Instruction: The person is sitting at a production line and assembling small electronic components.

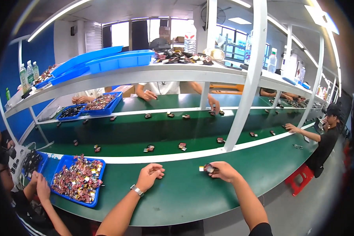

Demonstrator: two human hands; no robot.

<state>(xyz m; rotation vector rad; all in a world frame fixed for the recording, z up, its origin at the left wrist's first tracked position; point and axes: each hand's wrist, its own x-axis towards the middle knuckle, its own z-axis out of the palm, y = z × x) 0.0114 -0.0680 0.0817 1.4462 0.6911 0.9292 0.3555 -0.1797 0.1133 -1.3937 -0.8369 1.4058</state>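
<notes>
My right hand [223, 172] is closed on a small wired electronic part [209, 168], dark with a white and yellow tab poking out to the left. It is over the green worktop [177, 196], in front of the white rail. Left of it, my left hand [150, 176] hovers above the worktop, its fingers loosely bent and a little apart, with nothing visible in them. Beyond the rail, similar small parts [182, 146] lie spaced along the green conveyor belt [118, 138].
A blue tray [99, 181] heaped with wired parts stands left of my left arm. A co-worker's hands [42, 187] are beside it. White posts [246, 90] and a loaded shelf [165, 73] rise ahead. Another person [326, 133] reaches in at the right, near a red stool [300, 179].
</notes>
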